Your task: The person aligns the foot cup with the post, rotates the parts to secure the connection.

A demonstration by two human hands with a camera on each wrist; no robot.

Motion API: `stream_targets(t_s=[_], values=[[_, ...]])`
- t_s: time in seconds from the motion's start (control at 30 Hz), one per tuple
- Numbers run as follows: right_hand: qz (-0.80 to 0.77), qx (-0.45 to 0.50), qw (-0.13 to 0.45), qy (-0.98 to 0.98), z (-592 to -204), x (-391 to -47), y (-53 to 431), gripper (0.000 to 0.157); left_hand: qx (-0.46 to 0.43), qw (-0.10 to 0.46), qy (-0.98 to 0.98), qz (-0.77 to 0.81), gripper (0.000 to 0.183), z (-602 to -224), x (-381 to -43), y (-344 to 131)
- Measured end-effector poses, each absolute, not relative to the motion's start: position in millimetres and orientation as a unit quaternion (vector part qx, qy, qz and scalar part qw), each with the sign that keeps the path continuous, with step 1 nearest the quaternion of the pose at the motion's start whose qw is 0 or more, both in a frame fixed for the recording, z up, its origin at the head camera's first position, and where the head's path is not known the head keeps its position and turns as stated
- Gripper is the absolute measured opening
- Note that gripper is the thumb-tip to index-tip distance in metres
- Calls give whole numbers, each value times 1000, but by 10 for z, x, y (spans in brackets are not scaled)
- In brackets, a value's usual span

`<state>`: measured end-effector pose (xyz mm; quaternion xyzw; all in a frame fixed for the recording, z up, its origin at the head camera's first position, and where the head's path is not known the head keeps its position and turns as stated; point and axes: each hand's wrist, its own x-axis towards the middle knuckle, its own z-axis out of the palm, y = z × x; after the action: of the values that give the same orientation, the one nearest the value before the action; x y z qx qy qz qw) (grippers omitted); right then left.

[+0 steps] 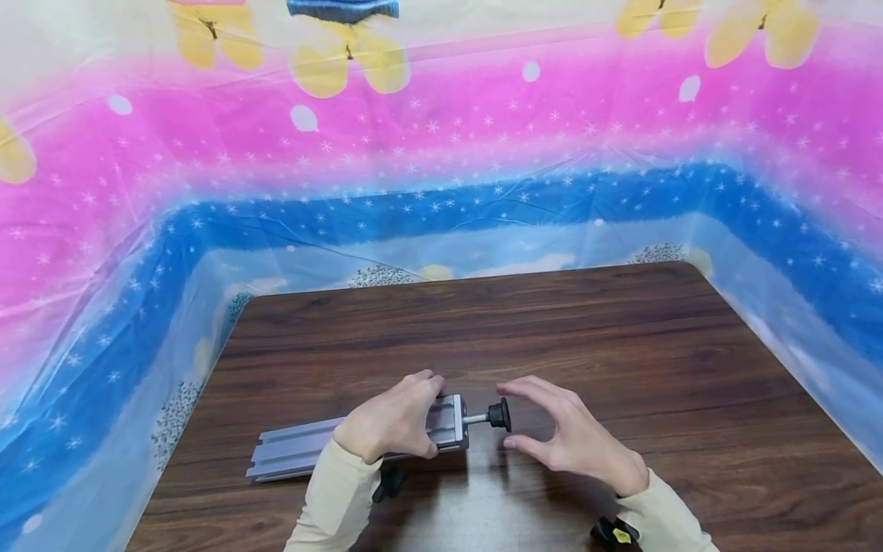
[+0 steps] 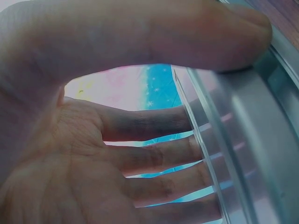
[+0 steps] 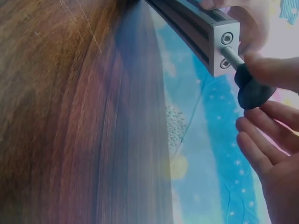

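Note:
A silver aluminium profile [image 1: 297,446] with lengthwise slots lies crosswise in front of me, with a dark shadow below its right end. My left hand [image 1: 396,418] grips it near that end, thumb [image 2: 210,37] on the near side and fingers [image 2: 159,158] across the far side. Two screw heads show in the end plate [image 3: 225,49]. A threaded rod sticks out of this plate and carries a black levelling foot [image 1: 500,415]. Around the foot my right hand [image 1: 576,437] is spread, thumb and forefinger on opposite sides; in the head view small gaps separate them from it.
Everything is over a dark wood-grain table [image 1: 552,330]. A patterned pink and blue cloth [image 1: 441,153] hangs behind the table and along both sides. Black wrist gear [image 1: 614,531] is strapped at the right sleeve, and more [image 1: 389,483] at the left.

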<state>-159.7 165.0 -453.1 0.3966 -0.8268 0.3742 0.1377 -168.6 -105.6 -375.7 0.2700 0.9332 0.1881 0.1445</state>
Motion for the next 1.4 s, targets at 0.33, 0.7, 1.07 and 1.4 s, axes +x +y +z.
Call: stream_targets(t_s=[0.33,0.7,1.07,1.4], values=[[380,384,140,-830,-4530,-1595,1624,43,276,136,931,197,54,-3765,-1671,-1066],[379,330,105,-858,-4530,-1607,1595,12,270,143,932,194,56,-3747,-1659,-1058],[378,388,138,-829,-4478,-1597,1646,65,266,137,935,190,56,-3737,-1675,-1086],[377,402,140,-822,-4513,-1610,1615,50,262,149,934,190,57,-3743,-1661,-1073]])
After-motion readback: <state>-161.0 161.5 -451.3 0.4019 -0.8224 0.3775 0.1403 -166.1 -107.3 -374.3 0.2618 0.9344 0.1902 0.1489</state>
